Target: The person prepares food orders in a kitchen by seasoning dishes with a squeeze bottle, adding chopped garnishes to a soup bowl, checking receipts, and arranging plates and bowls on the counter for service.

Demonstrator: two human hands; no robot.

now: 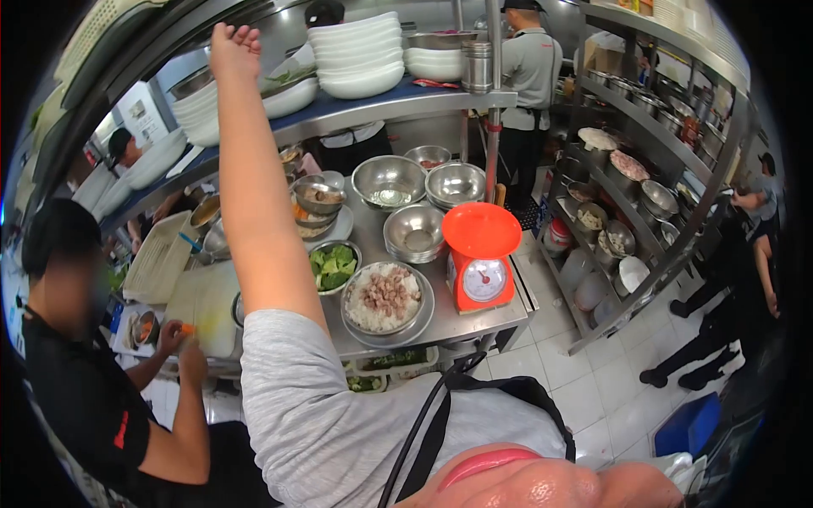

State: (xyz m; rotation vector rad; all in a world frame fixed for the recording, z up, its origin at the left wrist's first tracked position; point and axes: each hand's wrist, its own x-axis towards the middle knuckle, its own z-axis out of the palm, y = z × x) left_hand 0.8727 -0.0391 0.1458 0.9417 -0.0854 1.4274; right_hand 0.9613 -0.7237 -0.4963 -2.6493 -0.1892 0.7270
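Note:
My left hand (236, 52) is raised high at the end of my stretched left arm, by the upper shelf edge. Its fingers are curled in, and nothing shows in them. Stacked white bowls (360, 59) stand to its right on the shelf. Below, on the steel table, are a bowl of rice topped with chopped meat (383, 298), a bowl of green leaves (333, 266), steel bowls (415, 230) and a red scale (483, 262). My right hand is out of view.
At the left, a co-worker in black (93, 372) handles something orange by a cutting board (203, 309). Another person in grey (529, 76) stands beyond the table. A steel rack (635, 110) with pots is at the right. A blue bin (688, 423) sits lower right.

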